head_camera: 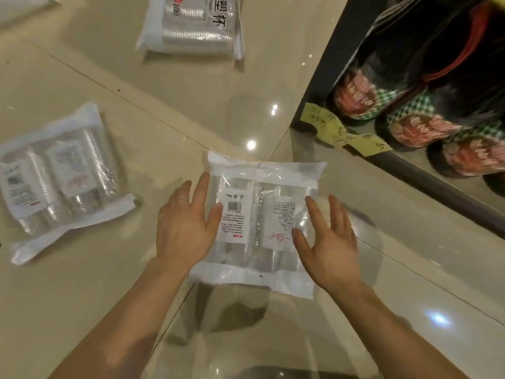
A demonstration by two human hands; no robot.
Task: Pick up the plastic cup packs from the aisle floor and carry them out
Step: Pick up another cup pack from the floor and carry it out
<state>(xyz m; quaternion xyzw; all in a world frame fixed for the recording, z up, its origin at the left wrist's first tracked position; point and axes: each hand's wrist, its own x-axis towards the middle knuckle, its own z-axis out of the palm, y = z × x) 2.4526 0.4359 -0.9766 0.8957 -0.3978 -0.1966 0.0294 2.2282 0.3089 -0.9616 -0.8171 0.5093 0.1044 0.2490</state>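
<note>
Beside the shelf (341, 64), left hand (183, 228) and right hand (333, 247), fingers (200, 187) straight, flank a cup pack (257, 222).

Near pack (259, 222) sits between left hand (185, 228) and right hand (330, 242) (shelf (426, 173) rightward); second pack (62, 181) leftward.

The bare left forearm (117, 318) and right forearm (390, 324) rise from the bottom of the frame toward its centre, where the left hand (185, 228) and right hand (332, 242) are held apart, palms down, fingers straight, with a ring (181, 197) on one left finger.
</note>
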